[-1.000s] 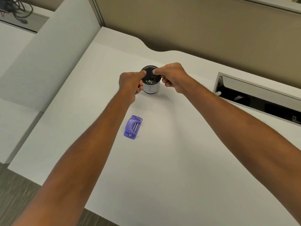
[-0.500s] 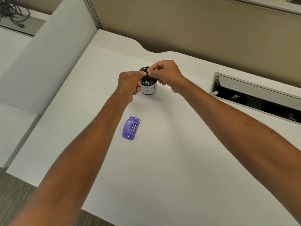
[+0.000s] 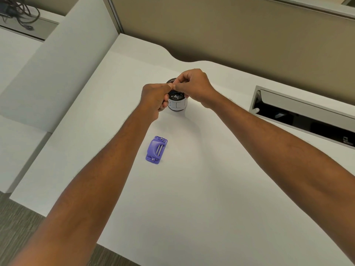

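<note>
A white desk (image 3: 211, 189) is filling most of the view, with a tan partition wall (image 3: 230, 35) running along its far edge and a pale side panel (image 3: 57, 73) standing at its left. A recessed cable tray (image 3: 307, 116) is sitting open in the desk surface at the right, and a bundle of dark cables (image 3: 19, 10) is lying on the neighbouring desk at the upper left.

A small cylindrical container (image 3: 177, 104) with a dark rim and a white label is standing upright near the far middle of the desk. Small metal pieces (image 3: 175, 96) are showing inside it.

Both arms are reaching forward over the desk:
- The left hand (image 3: 153, 98) is hovering at the container's left side, fingers curled, thumb and forefinger pressing together above the rim. The lower fingers are lying just beside the container wall; contact cannot be told.
- The right hand (image 3: 194, 85) is hanging over the container's far right rim, fingers likewise curled, its fingertips meeting those of the left hand.

Whether anything is being pinched between the meeting fingertips cannot be told, since any item there is too small to see.

A purple plastic part (image 3: 156, 150) with two metal pins is lying flat on the desk nearer the person, well apart from the container, just right of the left forearm.
</note>
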The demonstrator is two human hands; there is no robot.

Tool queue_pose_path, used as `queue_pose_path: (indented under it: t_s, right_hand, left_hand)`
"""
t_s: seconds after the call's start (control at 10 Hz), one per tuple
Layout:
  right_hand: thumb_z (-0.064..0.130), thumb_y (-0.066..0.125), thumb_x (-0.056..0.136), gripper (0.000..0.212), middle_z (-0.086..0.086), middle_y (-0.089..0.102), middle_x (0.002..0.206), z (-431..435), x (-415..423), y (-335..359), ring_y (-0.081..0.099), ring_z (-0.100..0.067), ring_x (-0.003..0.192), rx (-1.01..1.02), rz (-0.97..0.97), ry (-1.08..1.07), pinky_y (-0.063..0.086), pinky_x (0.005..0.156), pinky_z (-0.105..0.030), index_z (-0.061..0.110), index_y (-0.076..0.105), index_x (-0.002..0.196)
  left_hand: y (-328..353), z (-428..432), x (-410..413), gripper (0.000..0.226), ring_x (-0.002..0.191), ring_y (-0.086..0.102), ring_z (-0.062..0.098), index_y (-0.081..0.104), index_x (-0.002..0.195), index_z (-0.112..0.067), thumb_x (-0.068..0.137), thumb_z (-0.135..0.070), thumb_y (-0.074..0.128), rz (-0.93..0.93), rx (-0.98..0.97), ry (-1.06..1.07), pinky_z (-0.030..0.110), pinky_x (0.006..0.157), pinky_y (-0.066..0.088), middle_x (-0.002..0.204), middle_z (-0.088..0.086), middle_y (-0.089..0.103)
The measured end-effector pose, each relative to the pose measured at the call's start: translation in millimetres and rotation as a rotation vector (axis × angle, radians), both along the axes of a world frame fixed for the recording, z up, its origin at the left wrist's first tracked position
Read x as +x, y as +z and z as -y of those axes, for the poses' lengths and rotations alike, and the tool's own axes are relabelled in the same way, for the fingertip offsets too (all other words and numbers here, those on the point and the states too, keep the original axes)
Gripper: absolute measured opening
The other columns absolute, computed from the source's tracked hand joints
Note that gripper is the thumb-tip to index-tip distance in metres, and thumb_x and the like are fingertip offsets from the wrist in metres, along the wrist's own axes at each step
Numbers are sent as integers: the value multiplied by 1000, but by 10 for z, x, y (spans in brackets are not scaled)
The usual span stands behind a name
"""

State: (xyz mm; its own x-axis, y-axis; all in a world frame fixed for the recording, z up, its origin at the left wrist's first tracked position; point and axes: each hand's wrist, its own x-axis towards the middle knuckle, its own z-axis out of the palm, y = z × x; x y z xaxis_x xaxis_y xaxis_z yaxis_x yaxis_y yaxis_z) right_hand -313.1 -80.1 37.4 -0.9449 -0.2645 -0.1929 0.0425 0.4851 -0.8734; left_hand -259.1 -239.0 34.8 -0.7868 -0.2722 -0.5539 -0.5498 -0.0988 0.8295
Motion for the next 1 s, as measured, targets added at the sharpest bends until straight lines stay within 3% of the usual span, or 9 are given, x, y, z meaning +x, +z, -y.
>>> queue_pose_path:
  t_s: [0.4, 0.5, 0.6, 0.8, 1.0]
  right_hand:
    - [12, 73, 94, 11, 2, 75, 84, -15, -20, -79, 64, -7, 70, 95, -23, -47, 52, 60, -23, 9, 83, 93]
    - [11, 75, 89, 8, 1, 77, 86, -62, -25, -72, 67, -13, 75, 99, -21, -63, 60, 68, -34, 8, 83, 91]
    - [10, 78, 87, 4, 3, 75, 82, -89, -6, -49, 65, -13, 74, 77, -11, -91, 60, 71, -36, 8, 81, 90]
    - [13, 69, 93, 12, -4, 76, 85, -195, 144, 69, 64, -17, 65, 27, 4, -137, 59, 63, -33, 7, 80, 93]
    - [19, 69, 93, 12, 1, 80, 94, -669, 567, -12, 77, -20, 75, 71, 102, -232, 50, 52, -18, 12, 78, 93]
  left_hand:
    - [-7, 41, 19, 17, 40, 44, 7, 82, 109, -14, 98, -25, 80, -23, -33, 30, 18, 42, 39, 48, -6, 57]
    - [-7, 42, 18, 18, 40, 44, 7, 82, 112, -13, 98, -25, 80, -23, -40, 36, 18, 42, 39, 49, -6, 57]
    - [21, 26, 34, 19, 38, 44, 8, 82, 112, -13, 98, -25, 79, -21, -50, 43, 17, 41, 38, 47, -6, 56]
    - [125, -66, 130, 15, 39, 48, 10, 81, 106, -14, 99, -27, 77, -28, -86, 18, 18, 41, 41, 50, -5, 58]
    - [216, -475, 306, 20, 36, 52, 13, 81, 91, -13, 97, -31, 75, -11, -135, -182, 19, 42, 41, 54, -1, 61]
